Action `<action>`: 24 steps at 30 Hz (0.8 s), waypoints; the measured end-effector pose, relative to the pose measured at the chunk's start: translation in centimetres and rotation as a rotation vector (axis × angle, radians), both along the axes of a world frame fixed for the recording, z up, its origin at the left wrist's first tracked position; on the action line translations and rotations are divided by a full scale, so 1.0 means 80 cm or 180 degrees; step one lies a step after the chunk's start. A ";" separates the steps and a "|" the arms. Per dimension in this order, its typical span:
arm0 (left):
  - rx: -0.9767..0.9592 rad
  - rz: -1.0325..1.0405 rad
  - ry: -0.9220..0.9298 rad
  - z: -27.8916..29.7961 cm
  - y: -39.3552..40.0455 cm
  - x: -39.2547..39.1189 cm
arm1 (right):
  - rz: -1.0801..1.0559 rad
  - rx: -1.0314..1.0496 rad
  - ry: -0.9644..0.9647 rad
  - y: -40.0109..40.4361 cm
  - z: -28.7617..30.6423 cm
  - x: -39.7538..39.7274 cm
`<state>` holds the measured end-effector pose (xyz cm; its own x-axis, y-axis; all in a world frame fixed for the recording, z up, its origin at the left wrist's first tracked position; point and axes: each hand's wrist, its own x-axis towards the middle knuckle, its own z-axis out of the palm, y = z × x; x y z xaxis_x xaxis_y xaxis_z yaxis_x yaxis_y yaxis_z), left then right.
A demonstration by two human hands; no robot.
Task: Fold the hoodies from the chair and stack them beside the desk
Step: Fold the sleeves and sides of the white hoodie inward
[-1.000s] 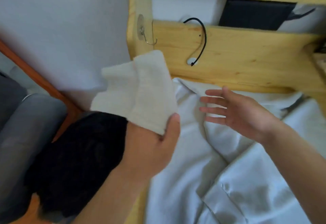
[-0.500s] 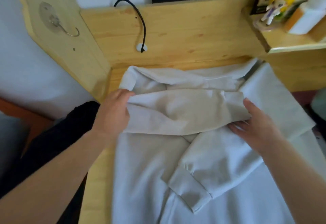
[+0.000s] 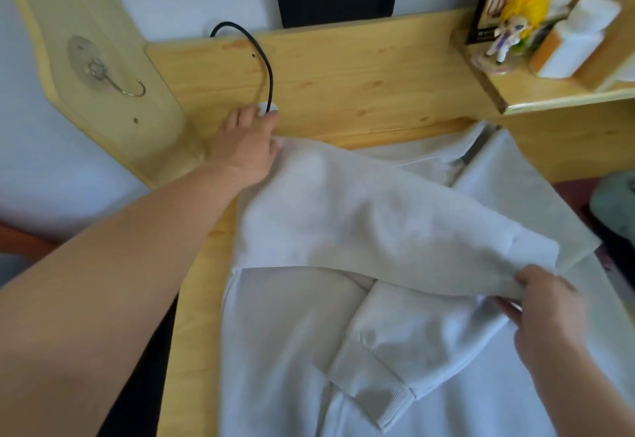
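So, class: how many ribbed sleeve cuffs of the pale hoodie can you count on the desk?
1. The ribbed cuff lies low on the hoodie, at the end of the sleeve folded across its front. The other cuff may be hidden where the right hand grips the fabric.

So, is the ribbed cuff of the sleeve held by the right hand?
No. The ribbed cuff lies free on the white hoodie, while the right hand grips a fold edge farther up.
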<state>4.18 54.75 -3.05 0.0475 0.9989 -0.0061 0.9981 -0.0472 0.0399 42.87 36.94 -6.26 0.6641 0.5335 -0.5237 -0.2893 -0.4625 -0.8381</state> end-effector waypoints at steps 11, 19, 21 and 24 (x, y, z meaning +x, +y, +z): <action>-0.0852 0.0708 -0.0179 -0.123 -0.113 0.028 | 0.0604 -0.0472 -0.0749 0.020 -0.032 0.020; -0.1056 0.0603 -0.0081 -0.111 -0.103 0.015 | 0.1015 -0.0576 -0.1704 -0.054 -0.011 0.025; -0.0478 -0.0033 -0.0072 -0.101 -0.131 0.021 | 0.1633 -0.1278 -0.2179 -0.059 -0.014 0.028; -0.0251 -0.1305 -0.0085 -0.096 -0.185 0.019 | 0.2237 -0.0956 -0.3088 -0.045 -0.016 0.027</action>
